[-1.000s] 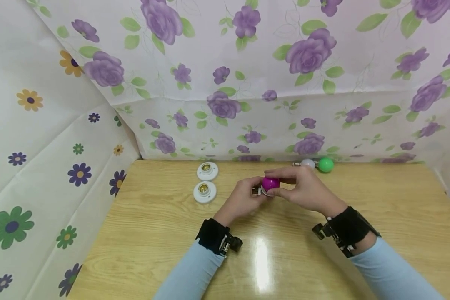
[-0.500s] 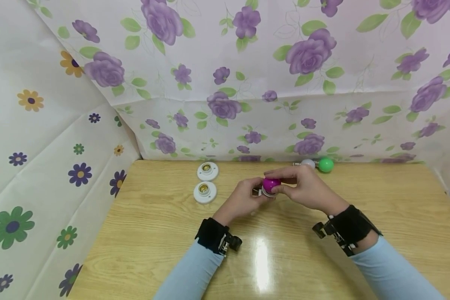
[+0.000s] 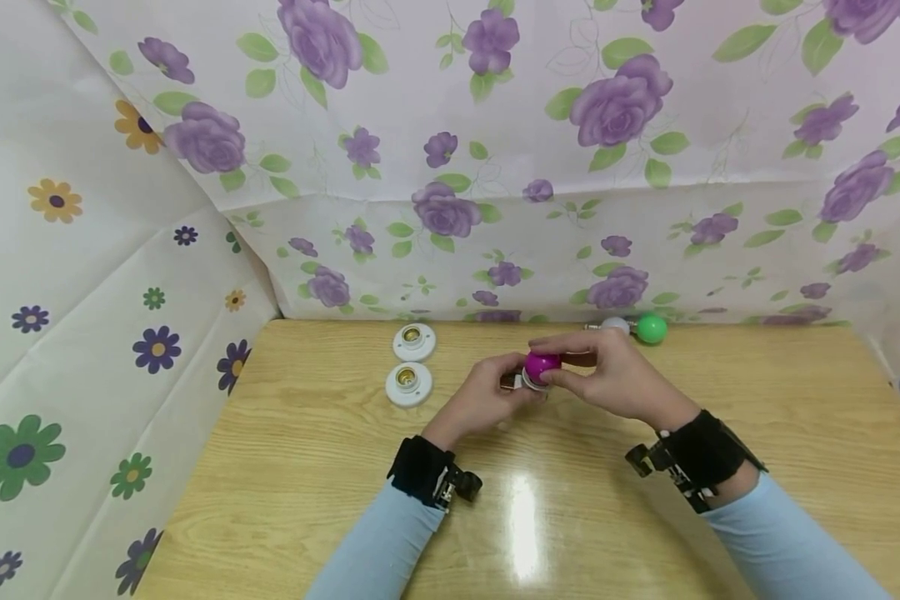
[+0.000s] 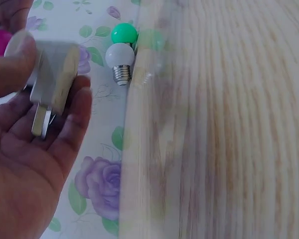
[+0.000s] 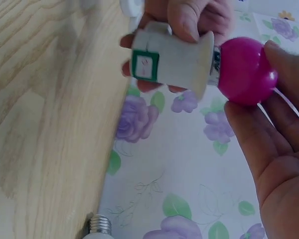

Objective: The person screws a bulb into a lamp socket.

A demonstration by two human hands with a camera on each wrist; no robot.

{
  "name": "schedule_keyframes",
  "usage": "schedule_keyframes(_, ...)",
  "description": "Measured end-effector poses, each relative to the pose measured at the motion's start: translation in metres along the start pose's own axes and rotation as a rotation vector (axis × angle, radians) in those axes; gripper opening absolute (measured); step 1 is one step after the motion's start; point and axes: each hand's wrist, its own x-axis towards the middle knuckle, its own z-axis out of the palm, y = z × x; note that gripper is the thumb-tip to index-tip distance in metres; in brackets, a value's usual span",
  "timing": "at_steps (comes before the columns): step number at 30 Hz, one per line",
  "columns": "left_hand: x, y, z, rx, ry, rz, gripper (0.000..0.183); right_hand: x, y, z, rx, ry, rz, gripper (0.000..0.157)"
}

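My left hand (image 3: 487, 393) grips a white plug-in lamp socket (image 5: 177, 57), its thumb on the white body. Two flat metal prongs (image 4: 42, 121) stick out of that socket in the left wrist view, and a green-edged label (image 5: 145, 65) shows in the right wrist view. A magenta light bulb (image 5: 246, 71) sits with its metal base at the socket's mouth, a thin band of the base still showing. My right hand (image 3: 607, 375) pinches the bulb's round globe between thumb and fingers. Both hands hold the pair above the wooden table (image 3: 307, 500).
Two round white lamp holders (image 3: 414, 342) with brass-coloured insides stand on the table left of my hands. Behind my right hand lie a white bulb (image 4: 120, 56) and a green bulb (image 3: 652, 328), by the table's back edge. A flower-patterned sheet (image 3: 495, 250) rises behind the table.
Both hands keep their hold on the socket and bulb, in nearly the same place. The right thumb and fingers have shifted slightly on the bulb.
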Motion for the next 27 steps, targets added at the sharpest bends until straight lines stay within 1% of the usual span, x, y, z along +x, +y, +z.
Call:
schedule_keyframes(3, 0.0002, 0.0002, 0.0016, 0.034, 0.050, 0.015, 0.035, 0.0013, 0.0023, 0.0041, -0.067, 0.053, -0.018, 0.038)
schedule_keyframes(6, 0.0006, 0.0012, 0.0026, 0.057, 0.098, 0.031, 0.034, 0.0037, 0.0028, 0.0075, -0.125, 0.103, -0.003, 0.042)
schedule_keyframes(8, 0.0009, 0.0018, 0.0026, 0.073, 0.124, 0.036, 0.033, 0.0046, 0.0028, 0.0081, -0.136, 0.117, 0.013, 0.044)
schedule_keyframes(11, 0.0009, 0.0024, 0.0019, 0.088, 0.148, 0.030, 0.032, 0.0046, 0.0023, 0.0077, -0.130, 0.107, 0.048, 0.045)
schedule_keyframes(14, 0.0007, 0.0018, 0.0022, 0.089, 0.156, 0.022, 0.032, 0.0044, 0.0018, 0.0076, -0.106, 0.112, 0.075, 0.042)
schedule_keyframes(19, -0.0001, 0.0010, 0.0031, 0.069, 0.152, 0.011, 0.031, 0.0058, -0.0005, 0.0060, -0.013, 0.116, 0.102, 0.035)
schedule_keyframes(22, 0.0000, 0.0007, 0.0029, 0.065, 0.146, 0.011, 0.030, 0.0059, -0.0019, 0.0035, 0.012, 0.107, 0.090, 0.034)
schedule_keyframes(27, -0.0004, 0.0001, 0.0022, 0.049, 0.131, 0.008, 0.029, 0.0055, -0.0026, 0.0002, 0.026, 0.088, 0.041, 0.035)
